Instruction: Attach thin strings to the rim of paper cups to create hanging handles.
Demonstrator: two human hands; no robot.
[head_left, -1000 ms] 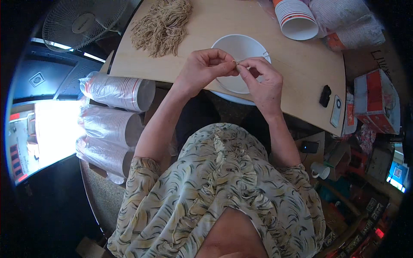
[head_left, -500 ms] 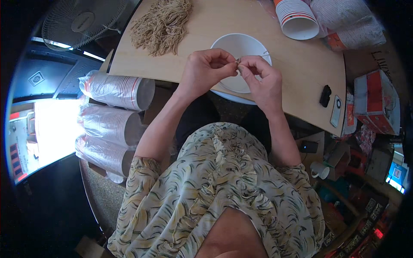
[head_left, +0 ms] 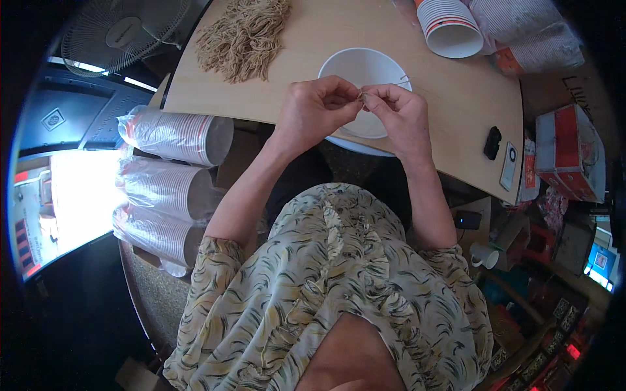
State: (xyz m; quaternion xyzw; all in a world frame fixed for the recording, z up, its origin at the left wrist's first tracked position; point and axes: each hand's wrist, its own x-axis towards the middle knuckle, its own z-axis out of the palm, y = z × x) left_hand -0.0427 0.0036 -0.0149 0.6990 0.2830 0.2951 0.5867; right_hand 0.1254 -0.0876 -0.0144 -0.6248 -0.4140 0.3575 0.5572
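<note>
Both of my hands meet fingertip to fingertip above a white bowl [head_left: 332, 65] at the table's near edge. Thumb and forefinger of my left hand [head_left: 314, 112] are pinched together, and those of my right hand [head_left: 403, 120] are pinched against them. Between the fingertips is a small tan piece [head_left: 362, 95], mostly covered by the fingers, too small to make out exactly. A thin, pale stick-like thing [head_left: 405, 79] rests across the bowl's right rim. Farther left on the table lies a heap of tangled tan strands [head_left: 242, 40].
Stacked paper cups [head_left: 450, 29] lie at the back right of the table [head_left: 306, 39]. A black object [head_left: 493, 143] and a pale flat device [head_left: 508, 166] sit near its right edge. Wrapped cup stacks [head_left: 173, 189] stand to my left, below a fan [head_left: 124, 32].
My fingertips have shifted slightly around the small tan piece, and my right hand's fingers are drawn in closer. The bowl and the heap stay in place.
</note>
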